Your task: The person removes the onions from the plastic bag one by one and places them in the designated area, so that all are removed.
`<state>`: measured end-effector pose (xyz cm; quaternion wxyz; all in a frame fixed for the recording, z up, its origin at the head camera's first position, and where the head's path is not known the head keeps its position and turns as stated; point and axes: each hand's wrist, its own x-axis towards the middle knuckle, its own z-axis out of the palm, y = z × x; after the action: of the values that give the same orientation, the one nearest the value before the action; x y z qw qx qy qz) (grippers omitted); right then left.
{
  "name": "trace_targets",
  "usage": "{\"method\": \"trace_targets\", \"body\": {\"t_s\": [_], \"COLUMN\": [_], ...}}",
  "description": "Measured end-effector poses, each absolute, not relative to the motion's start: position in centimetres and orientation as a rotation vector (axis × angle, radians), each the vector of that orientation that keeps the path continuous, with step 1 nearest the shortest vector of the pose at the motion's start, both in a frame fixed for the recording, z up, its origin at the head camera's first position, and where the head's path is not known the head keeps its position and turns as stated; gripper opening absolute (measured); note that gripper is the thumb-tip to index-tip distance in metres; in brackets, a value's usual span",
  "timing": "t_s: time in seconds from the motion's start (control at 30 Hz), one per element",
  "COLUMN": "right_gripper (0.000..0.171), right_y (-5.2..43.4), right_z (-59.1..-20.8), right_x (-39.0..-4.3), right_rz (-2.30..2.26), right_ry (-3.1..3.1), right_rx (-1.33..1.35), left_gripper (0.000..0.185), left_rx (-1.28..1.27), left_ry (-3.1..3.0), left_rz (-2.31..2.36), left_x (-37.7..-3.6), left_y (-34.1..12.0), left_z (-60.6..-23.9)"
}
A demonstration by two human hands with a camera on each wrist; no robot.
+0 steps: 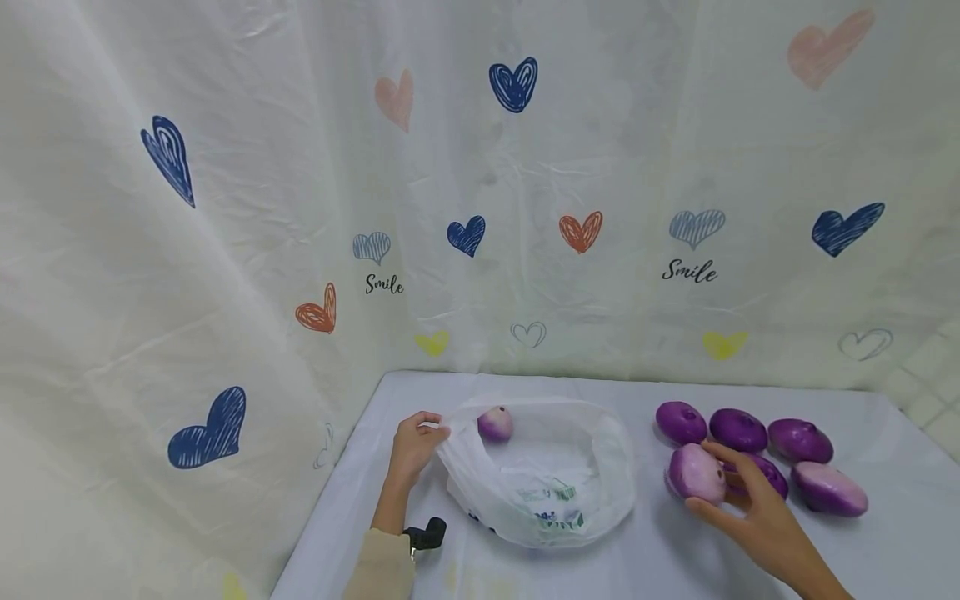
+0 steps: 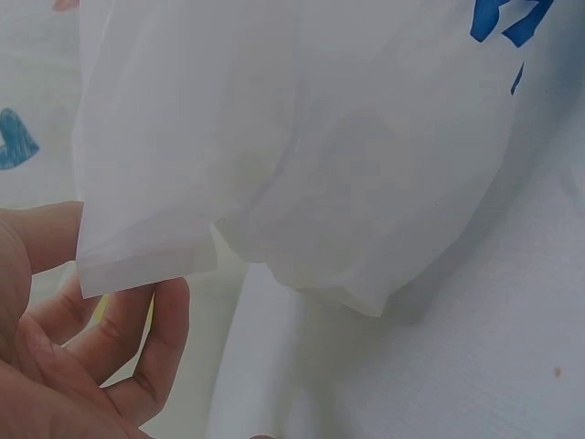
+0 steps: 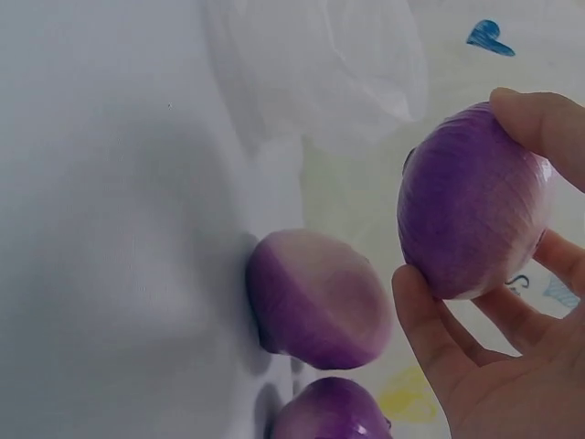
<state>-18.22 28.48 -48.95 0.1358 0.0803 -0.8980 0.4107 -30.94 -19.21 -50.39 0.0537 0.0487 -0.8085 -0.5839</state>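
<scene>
My left hand (image 1: 433,427) pinches the rim of a white plastic bag (image 1: 547,487) that lies open on the table. One purple onion (image 1: 495,423) sits inside the bag near its far edge. In the left wrist view the bag's edge (image 2: 146,261) lies between my thumb and fingers (image 2: 166,320). My right hand (image 1: 707,483) grips a pale purple onion (image 1: 693,471) at the left side of a group of onions (image 1: 738,429). The right wrist view shows that held onion (image 3: 471,206) between thumb and fingers, with two more onions (image 3: 315,297) beside it on the table.
The table (image 1: 885,550) has a white cover. A cream curtain with printed hearts (image 1: 480,208) hangs close behind it and along the left side. Several loose onions (image 1: 828,488) lie at the right. A black camera mount (image 1: 427,533) sits on my left wrist.
</scene>
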Motion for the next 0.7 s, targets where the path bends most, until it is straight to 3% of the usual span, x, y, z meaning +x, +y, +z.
{"method": "trace_targets", "body": {"t_s": [0.7], "right_gripper": [0.074], "right_y": [31.5], "right_z": [-51.3], "right_x": [-16.4], "right_rz": [1.222], "right_ry": [-2.722], "right_rx": [0.235], "left_gripper": [0.023], "left_rx": [0.137], "left_ry": [-2.459], "left_rz": [-1.756], "left_x": [-30.8], "left_y": [-19.0], "left_z": [-50.2]}}
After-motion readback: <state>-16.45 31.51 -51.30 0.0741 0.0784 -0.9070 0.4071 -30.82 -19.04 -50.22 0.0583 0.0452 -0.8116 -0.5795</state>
